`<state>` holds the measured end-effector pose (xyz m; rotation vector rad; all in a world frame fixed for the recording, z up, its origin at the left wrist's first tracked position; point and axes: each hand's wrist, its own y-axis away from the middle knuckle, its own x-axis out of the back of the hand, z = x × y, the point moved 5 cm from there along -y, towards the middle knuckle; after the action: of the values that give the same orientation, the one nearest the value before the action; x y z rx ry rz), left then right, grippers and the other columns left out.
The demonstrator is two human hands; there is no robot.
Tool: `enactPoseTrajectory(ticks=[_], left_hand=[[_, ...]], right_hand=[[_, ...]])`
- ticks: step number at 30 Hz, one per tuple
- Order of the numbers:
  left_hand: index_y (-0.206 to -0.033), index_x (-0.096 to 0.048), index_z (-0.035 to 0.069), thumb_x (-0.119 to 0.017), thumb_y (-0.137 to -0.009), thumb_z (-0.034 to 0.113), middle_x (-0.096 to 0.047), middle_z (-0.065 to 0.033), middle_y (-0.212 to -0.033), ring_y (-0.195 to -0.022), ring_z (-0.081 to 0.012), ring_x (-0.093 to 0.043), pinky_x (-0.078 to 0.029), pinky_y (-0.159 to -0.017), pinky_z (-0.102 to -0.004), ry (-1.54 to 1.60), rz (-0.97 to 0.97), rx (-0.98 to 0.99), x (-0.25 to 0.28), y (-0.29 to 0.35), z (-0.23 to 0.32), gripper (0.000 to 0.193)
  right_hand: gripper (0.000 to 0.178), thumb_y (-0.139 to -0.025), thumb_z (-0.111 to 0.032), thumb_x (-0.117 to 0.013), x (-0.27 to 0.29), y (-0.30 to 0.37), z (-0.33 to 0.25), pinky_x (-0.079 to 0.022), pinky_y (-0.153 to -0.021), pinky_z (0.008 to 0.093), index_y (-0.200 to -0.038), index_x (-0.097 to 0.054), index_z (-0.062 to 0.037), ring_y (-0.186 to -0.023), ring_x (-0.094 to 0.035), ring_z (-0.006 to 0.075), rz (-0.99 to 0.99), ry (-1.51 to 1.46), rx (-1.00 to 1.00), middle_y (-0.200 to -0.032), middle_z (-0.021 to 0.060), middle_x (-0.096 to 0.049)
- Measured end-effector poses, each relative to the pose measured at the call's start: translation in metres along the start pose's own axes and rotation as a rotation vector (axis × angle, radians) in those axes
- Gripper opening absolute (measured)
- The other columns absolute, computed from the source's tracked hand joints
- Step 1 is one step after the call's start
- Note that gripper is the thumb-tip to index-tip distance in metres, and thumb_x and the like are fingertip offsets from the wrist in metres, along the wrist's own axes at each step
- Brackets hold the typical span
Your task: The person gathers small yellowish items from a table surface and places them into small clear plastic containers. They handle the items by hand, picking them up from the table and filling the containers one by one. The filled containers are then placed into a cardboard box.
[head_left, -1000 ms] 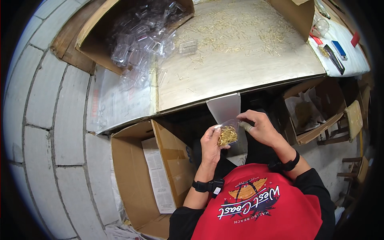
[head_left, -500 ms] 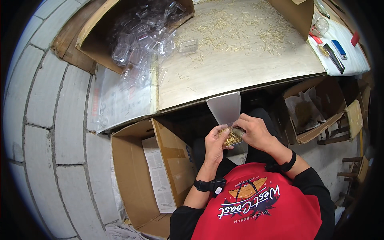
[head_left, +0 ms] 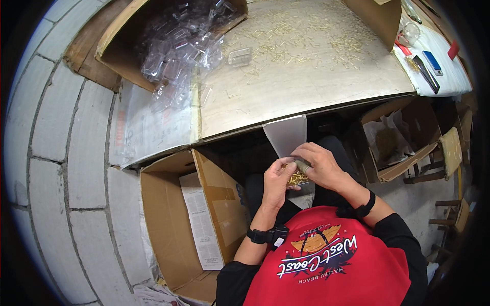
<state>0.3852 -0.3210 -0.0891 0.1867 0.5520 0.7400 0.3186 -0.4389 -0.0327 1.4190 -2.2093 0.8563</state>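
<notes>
Above my lap, my left hand (head_left: 275,184) grips a small clear plastic box (head_left: 298,178) filled with thin gold-coloured wire pieces. Its thumb lies along the top edge while the fingers support the side and underside. My right hand (head_left: 323,167) is closed over the box's far right edge, its fingers curled and pressed against it. A greyish-green cover wraps my right thumb (head_left: 304,167). The fingers partly hide the box and its lid. Just beyond the hands, a white panel (head_left: 287,135) slopes down from the table edge.
Gold wire pieces (head_left: 296,38) lie scattered across the table (head_left: 286,97). A cardboard box (head_left: 115,46) at the far left spills clear plastic boxes (head_left: 178,56). Open cartons stand below left (head_left: 163,219) and right (head_left: 429,130). A blue object (head_left: 432,60) and black tool (head_left: 426,74) lie far right.
My right fingers have shifted slightly left and down over the plastic box, covering more of its top. My left hand keeps its hold with little movement.
</notes>
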Motion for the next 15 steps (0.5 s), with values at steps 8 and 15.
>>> enactPoseTrajectory(ticks=[8, 15], left_hand=[[-0.107, -0.056, 0.000, -0.062, -0.087, 0.008, -0.062, -0.0059, -0.091, -0.073, -0.0114, -0.063, -0.054, -0.047, -0.0211, 0.008, -0.041, -0.009, 0.003, -0.002, -0.005, 0.022], [-0.106, -0.056, 0.000, -0.059, -0.089, 0.008, -0.063, -0.0060, -0.090, -0.071, -0.0112, -0.064, -0.053, -0.046, -0.0212, 0.003, 0.030, 0.018, 0.010, -0.004, -0.010, 0.020]], right_hand=[[0.038, -0.069, 0.010, -0.051, -0.007, 0.002, 0.008, -0.050, -0.079, 0.0366, -0.102, -0.063, -0.0030, -0.092, -0.061, 0.0323, -0.095, -0.255, -0.003, -0.097, 0.0124, -0.061], [0.046, -0.067, 0.011, -0.046, -0.001, 0.002, 0.002, -0.047, -0.087, 0.0375, -0.107, -0.063, -0.0041, -0.101, -0.058, 0.0343, -0.208, -0.261, -0.039, -0.111, 0.0143, -0.058]])
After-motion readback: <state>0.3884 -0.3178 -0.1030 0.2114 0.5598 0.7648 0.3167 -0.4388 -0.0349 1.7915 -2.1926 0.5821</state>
